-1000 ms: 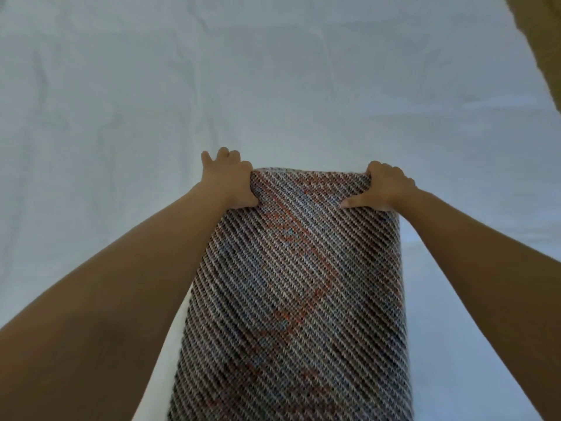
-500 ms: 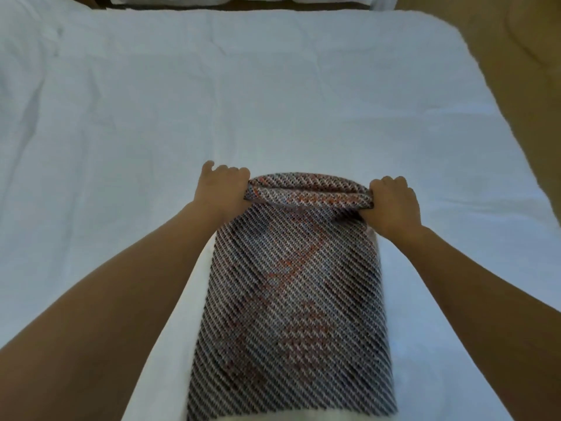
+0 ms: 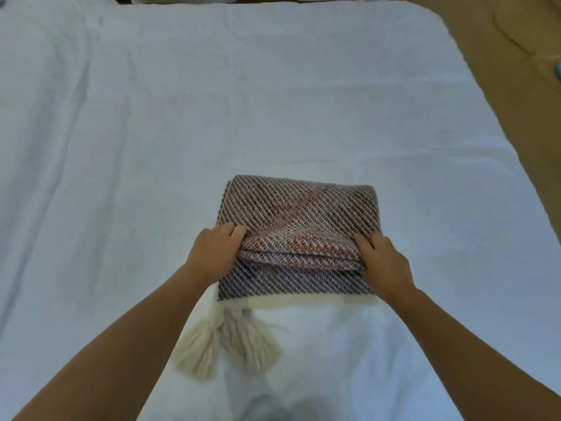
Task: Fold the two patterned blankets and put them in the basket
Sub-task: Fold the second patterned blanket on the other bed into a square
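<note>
A patterned blanket point(image 3: 299, 214), woven in grey, black and orange diagonals, lies folded on the white bed. Its upper layer is doubled back toward me, leaving a strip of the lower layer with a cream border and cream tassels point(image 3: 230, 341) showing in front. My left hand point(image 3: 214, 253) grips the left end of the folded edge. My right hand point(image 3: 384, 262) grips the right end of the same edge. No second blanket and no basket are in view.
The white bed sheet point(image 3: 151, 132) spreads wide to the left and beyond the blanket. The bed's right edge runs diagonally, with tan carpet point(image 3: 501, 71) past it. Pillows show at the top edge.
Both hands have pulled the blanket's far edge back toward me, folding it over itself. The blanket went from a long strip to a short rectangle, and the tassels came into view.
</note>
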